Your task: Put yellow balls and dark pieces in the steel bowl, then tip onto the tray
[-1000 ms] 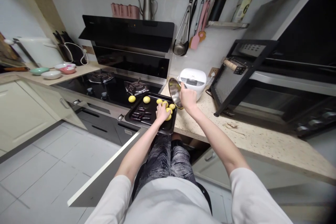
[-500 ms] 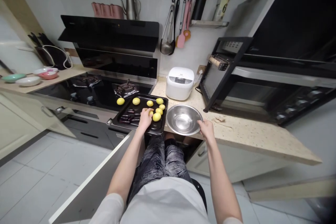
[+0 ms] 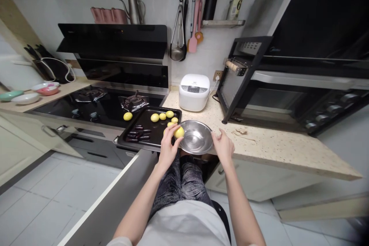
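Note:
My left hand (image 3: 167, 147) holds a yellow lemon (image 3: 179, 132) between thumb and fingers, at the left rim of a shiny steel bowl (image 3: 198, 140). My right hand (image 3: 224, 147) grips the bowl's right rim with thumb and fingers. No lemon shows inside the bowl. To the left lies a black baking tray (image 3: 152, 135), which bears several lemons (image 3: 155, 117) towards its back and right, some partly behind my left hand. Several small, dark purple, elongated pieces (image 3: 138, 134) are grouped on the tray's left side.
A single lemon (image 3: 127, 116) rests on the black gas stove (image 3: 112, 109). Behind the bowl stands a white rice cooker (image 3: 194, 92) on the speckled counter (image 3: 259, 142). A black oven (image 3: 282, 100) stands at the right. Below the tray, a cabinet door (image 3: 115, 196) hangs open.
My left hand has moved right from the tray to the bowl's rim, with a lemon in it. The bowl, in my right hand, has shifted left and now overlaps the tray's right edge in view.

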`<state>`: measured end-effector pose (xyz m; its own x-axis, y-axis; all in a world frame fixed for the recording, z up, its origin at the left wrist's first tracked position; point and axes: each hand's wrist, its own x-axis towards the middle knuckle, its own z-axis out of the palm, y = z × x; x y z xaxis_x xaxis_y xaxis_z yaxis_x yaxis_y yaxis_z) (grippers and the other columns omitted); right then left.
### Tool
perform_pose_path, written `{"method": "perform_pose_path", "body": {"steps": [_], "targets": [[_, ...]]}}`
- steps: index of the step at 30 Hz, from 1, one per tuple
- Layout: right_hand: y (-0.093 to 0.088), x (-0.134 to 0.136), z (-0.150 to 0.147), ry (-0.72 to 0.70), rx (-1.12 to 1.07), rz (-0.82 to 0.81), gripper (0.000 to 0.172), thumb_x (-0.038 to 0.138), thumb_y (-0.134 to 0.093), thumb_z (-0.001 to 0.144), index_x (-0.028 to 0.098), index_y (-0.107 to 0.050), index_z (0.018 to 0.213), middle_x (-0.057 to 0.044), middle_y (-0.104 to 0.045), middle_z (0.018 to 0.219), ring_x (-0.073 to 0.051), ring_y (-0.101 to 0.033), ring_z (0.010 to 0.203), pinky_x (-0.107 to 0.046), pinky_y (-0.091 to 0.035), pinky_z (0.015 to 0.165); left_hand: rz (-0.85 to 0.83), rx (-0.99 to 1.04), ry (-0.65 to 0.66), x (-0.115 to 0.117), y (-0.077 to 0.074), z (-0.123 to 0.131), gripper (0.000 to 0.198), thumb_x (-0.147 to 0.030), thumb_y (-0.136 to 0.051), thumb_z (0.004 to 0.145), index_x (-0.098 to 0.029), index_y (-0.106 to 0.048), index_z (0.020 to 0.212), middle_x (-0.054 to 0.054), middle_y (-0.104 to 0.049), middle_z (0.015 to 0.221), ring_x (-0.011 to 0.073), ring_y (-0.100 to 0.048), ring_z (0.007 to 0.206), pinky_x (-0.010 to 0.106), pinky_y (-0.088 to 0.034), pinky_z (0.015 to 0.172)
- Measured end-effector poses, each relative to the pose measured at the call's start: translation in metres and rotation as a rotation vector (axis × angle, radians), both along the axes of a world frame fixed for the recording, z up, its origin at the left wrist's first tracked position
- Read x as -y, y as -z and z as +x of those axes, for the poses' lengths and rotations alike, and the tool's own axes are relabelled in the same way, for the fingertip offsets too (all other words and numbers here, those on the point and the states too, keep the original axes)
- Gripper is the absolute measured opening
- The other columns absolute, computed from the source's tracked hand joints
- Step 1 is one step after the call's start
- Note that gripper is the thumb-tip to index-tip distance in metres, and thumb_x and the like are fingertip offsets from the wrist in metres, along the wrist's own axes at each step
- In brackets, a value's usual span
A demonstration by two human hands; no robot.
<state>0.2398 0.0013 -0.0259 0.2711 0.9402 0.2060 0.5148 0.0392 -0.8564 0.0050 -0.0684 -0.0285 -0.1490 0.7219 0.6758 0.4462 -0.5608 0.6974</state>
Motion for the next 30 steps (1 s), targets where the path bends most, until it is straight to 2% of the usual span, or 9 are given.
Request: {"method": "perform_pose_path", "body": {"steps": [2,3,6,8,10,14,19,23,30], "targets": [[-0.011,0.013,-0.009,-0.010,0.146,0.220,0.043,0.043,-0.058,0.092,0.015,-0.072,0.122,-0.013,-0.074,0.095,-0.031,-0.067,0.105,-0.044,-0.052,0.095,0.011,-0.019,0.013,0.002,0.003,0.009,0.037,-0.029,-0.064,0.101,-0.027,-0.061,0.138,0.013,-0.060,0.141,0.0286,-0.057,0.137,0.049,-0.050,0.114],[-0.017,0.019,-0.015,-0.117,0.178,0.296,0.042,0.044,-0.058,0.094,0.016,-0.072,0.122,-0.013,-0.074,0.101,-0.030,-0.065,0.106,-0.045,-0.051,0.097,0.021,-0.035,0.025,0.003,0.005,0.014,0.038,-0.027,-0.063,0.101,-0.027,-0.060,0.139,0.013,-0.060,0.141,0.0284,-0.057,0.137,0.049,-0.050,0.115],[-0.024,0.033,-0.038,-0.567,0.112,0.288,0.039,0.042,-0.063,0.094,0.021,-0.071,0.126,-0.010,-0.073,0.111,-0.023,-0.066,0.093,-0.035,-0.054,0.083,0.058,-0.100,0.067,0.003,0.010,0.027,0.044,-0.020,-0.058,0.102,-0.028,-0.055,0.145,0.013,-0.059,0.143,0.0269,-0.058,0.137,0.048,-0.049,0.117],[-0.022,0.035,-0.047,-0.659,0.059,0.255,0.041,0.041,-0.070,0.090,0.021,-0.071,0.125,-0.009,-0.074,0.112,-0.019,-0.065,0.083,-0.030,-0.053,0.070,0.061,-0.141,0.084,0.003,0.012,0.031,0.049,-0.015,-0.053,0.102,-0.028,-0.051,0.149,0.012,-0.058,0.144,0.0256,-0.057,0.137,0.047,-0.048,0.118],[-0.016,0.031,-0.050,-0.638,0.049,0.236,0.039,0.039,-0.074,0.085,0.020,-0.072,0.119,-0.008,-0.075,0.108,-0.018,-0.064,0.078,-0.028,-0.050,0.065,0.041,-0.175,0.084,0.004,0.014,0.030,0.053,-0.013,-0.052,0.101,-0.028,-0.048,0.152,0.012,-0.056,0.146,0.0252,-0.057,0.138,0.046,-0.048,0.119],[-0.009,0.015,-0.046,-0.532,0.211,0.148,0.036,0.026,-0.077,0.079,0.018,-0.070,0.114,-0.007,-0.076,0.102,-0.018,-0.064,0.073,-0.030,-0.051,0.070,-0.026,-0.208,0.023,0.010,0.015,0.015,0.053,-0.017,-0.058,0.101,-0.028,-0.048,0.151,0.013,-0.055,0.149,0.0263,-0.054,0.141,0.046,-0.046,0.120],[-0.010,0.002,-0.049,-0.449,0.530,-0.023,0.037,0.016,-0.077,0.081,0.017,-0.070,0.117,-0.012,-0.077,0.115,-0.024,-0.073,0.096,-0.031,-0.051,0.083,-0.115,-0.240,-0.009,0.013,0.016,-0.001,0.034,-0.022,-0.055,0.104,-0.025,-0.060,0.137,0.012,-0.062,0.139,0.0250,-0.061,0.132,0.046,-0.049,0.116],[-0.009,0.001,-0.054,-0.429,0.578,-0.072,0.041,0.017,-0.078,0.082,0.018,-0.070,0.122,-0.015,-0.077,0.116,-0.029,-0.074,0.103,-0.033,-0.051,0.084,-0.155,-0.256,0.015,0.012,0.018,-0.001,0.028,-0.024,-0.053,0.105,-0.024,-0.064,0.131,0.012,-0.063,0.136,0.0250,-0.062,0.130,0.045,-0.050,0.114],[-0.010,0.003,-0.053,-0.434,0.613,-0.072,0.040,0.017,-0.077,0.085,0.021,-0.070,0.124,-0.011,-0.076,0.122,-0.027,-0.073,0.110,-0.033,-0.051,0.090,-0.151,-0.260,0.015,0.014,0.017,0.001,0.028,-0.025,-0.052,0.105,-0.025,-0.065,0.130,0.012,-0.063,0.137,0.0252,-0.062,0.130,0.045,-0.050,0.115]]}}
